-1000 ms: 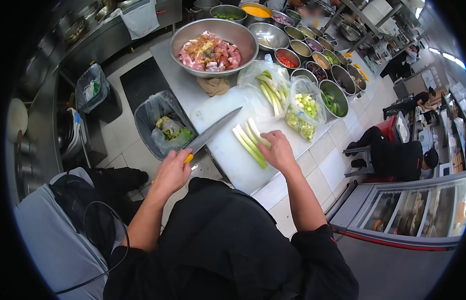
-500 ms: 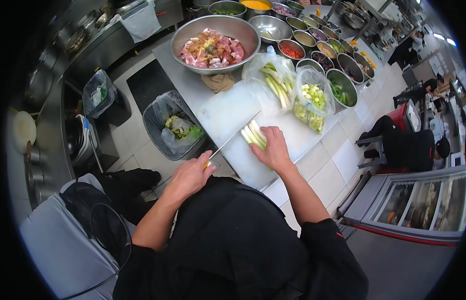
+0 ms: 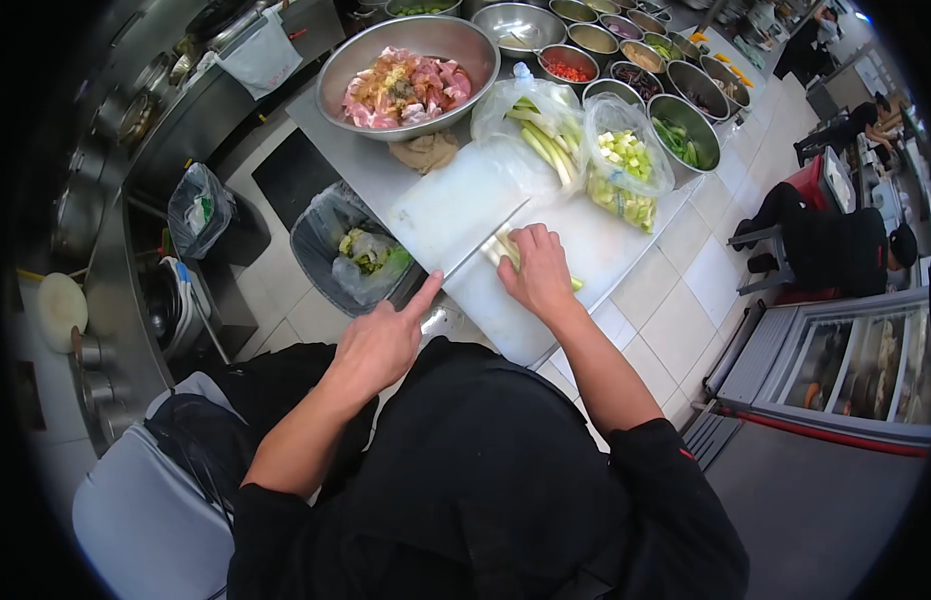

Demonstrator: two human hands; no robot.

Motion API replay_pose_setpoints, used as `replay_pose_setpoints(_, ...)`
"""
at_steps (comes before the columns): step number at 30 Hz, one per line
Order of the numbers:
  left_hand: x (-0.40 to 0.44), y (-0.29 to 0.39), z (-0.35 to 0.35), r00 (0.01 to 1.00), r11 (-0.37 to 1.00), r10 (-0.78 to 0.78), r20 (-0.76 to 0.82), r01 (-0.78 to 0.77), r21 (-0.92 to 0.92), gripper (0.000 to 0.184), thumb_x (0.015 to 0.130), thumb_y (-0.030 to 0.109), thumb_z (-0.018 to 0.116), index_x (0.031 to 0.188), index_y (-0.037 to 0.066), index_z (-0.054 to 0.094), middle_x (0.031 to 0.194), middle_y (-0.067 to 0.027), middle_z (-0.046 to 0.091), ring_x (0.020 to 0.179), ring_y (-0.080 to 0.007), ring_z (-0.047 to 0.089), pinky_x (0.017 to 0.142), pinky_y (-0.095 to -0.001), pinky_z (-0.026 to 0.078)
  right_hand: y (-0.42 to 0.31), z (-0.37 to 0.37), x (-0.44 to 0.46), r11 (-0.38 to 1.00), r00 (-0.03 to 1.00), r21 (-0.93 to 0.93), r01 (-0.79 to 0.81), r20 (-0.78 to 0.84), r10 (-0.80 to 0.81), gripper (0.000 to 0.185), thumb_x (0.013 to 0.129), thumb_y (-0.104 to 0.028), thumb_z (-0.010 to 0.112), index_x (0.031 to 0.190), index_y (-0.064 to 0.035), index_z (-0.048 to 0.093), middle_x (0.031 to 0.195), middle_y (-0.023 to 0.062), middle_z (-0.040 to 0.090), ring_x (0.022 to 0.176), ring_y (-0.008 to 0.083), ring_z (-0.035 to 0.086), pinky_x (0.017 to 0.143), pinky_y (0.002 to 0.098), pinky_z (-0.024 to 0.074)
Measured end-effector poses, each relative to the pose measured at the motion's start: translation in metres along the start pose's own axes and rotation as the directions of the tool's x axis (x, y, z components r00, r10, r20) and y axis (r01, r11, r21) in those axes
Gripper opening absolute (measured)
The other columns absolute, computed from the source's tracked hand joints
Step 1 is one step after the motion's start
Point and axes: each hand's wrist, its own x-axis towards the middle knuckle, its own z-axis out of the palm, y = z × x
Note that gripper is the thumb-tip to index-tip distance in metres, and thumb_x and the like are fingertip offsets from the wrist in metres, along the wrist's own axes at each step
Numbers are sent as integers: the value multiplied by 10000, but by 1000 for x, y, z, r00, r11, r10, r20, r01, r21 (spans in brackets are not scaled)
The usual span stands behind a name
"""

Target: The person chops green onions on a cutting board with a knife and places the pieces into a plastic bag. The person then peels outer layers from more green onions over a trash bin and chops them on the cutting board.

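Note:
My left hand (image 3: 380,345) is closed round the handle of a knife (image 3: 488,238), its index finger stretched along the top. The blade lies slantwise over the white cutting board (image 3: 435,215), right beside pale green onion stalks (image 3: 498,245). Curled over those stalks, my right hand (image 3: 538,268) presses them to the board; a green end pokes out below the palm. Beyond the hands, a clear bag (image 3: 550,145) holds more long stalks. Next to it stands an open bag of chopped pale-green pieces (image 3: 625,155).
A large steel bowl of seasoned raw meat (image 3: 410,90) stands at the table's far left, a brown cloth (image 3: 425,152) beside it. Several small bowls of ingredients, one with chopped red pieces (image 3: 568,70), fill the back. A lined bin (image 3: 350,245) is left of the board.
My left index finger has stretched out along the knife. My right hand now covers more of the stalks, with its fingers curled closer over them. The whole view has shifted slightly.

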Motion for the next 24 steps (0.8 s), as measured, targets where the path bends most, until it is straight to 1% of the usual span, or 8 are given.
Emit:
replay_pose_setpoints(3, -3, 2, -1, 998, 997, -13, 60, 8, 80, 646, 1006, 212, 464, 1586, 383, 237, 918, -269, 601, 791, -439, 647, 774, -525, 527, -1, 4, 0, 1000, 1000, -14, -26, -10, 26, 370, 788, -175, 702, 1118, -45, 597, 1063, 143, 561, 975, 351, 542, 845, 467, 483)
replay_pose_setpoints(6, -2, -2, 3, 998, 995, -3, 62, -4, 100, 705, 999, 177, 491, 1586, 439, 202, 955, -264, 601, 785, -423, 670, 732, -504, 552, -2, 3, 2, 999, 999, -19, -27, -28, 27, 355, 784, -161, 700, 1107, -48, 606, 1061, 139, 570, 968, 350, 545, 850, 459, 484)
replay_pose_setpoints(12, -10, -6, -4, 996, 998, 6, 94, -12, 63, 738, 969, 148, 507, 1585, 426, 210, 881, -248, 617, 750, -410, 669, 705, -486, 549, -1, 4, 4, 1000, 999, 14, -24, -43, 25, 346, 779, -126, 702, 1103, -42, 617, 1045, 145, 590, 955, 352, 555, 867, 437, 488)
replay_pose_setpoints(15, 26, -9, 7, 988, 998, 58, 145, -52, -42, 750, 940, 107, 467, 1590, 378, 208, 793, -265, 628, 746, -425, 653, 741, -516, 532, 0, 2, 0, 998, 999, 50, -26, -21, 27, 351, 777, -120, 705, 1108, -42, 618, 1043, 147, 593, 955, 353, 559, 871, 437, 487)
replay_pose_setpoints(18, 51, -10, 5, 980, 993, 43, 192, -20, -117, 778, 916, 82, 469, 1597, 339, 194, 785, -265, 646, 753, -430, 652, 757, -522, 522, 3, 0, 3, 998, 999, 51, -31, -18, 32, 349, 776, -118, 708, 1104, -42, 617, 1048, 150, 589, 959, 354, 561, 867, 443, 484)
replay_pose_setpoints(19, 51, -11, 5, 982, 996, 45, 184, -31, -79, 781, 915, 93, 481, 1596, 344, 195, 810, -255, 656, 765, -435, 656, 774, -518, 520, 2, 0, 3, 999, 999, 39, -22, -25, 23, 348, 776, -121, 709, 1102, -41, 617, 1047, 151, 588, 960, 354, 561, 864, 444, 483)
replay_pose_setpoints(22, 35, -5, -4, 992, 997, 72, 107, -72, -8, 784, 917, 102, 491, 1596, 356, 191, 803, -254, 654, 765, -432, 659, 761, -520, 524, -7, -10, 2, 999, 997, 7, -38, -66, 38, 339, 775, -132, 710, 1087, -38, 614, 1042, 155, 581, 958, 353, 560, 855, 445, 480)
replay_pose_setpoints(24, 18, 3, -17, 989, 997, 72, 129, -76, 26, 789, 919, 107, 497, 1598, 357, 185, 808, -257, 653, 765, -431, 660, 753, -522, 525, -6, -10, -3, 999, 997, -13, -47, -59, 46, 339, 770, -144, 715, 1073, -38, 605, 1032, 153, 573, 960, 352, 554, 849, 451, 479)
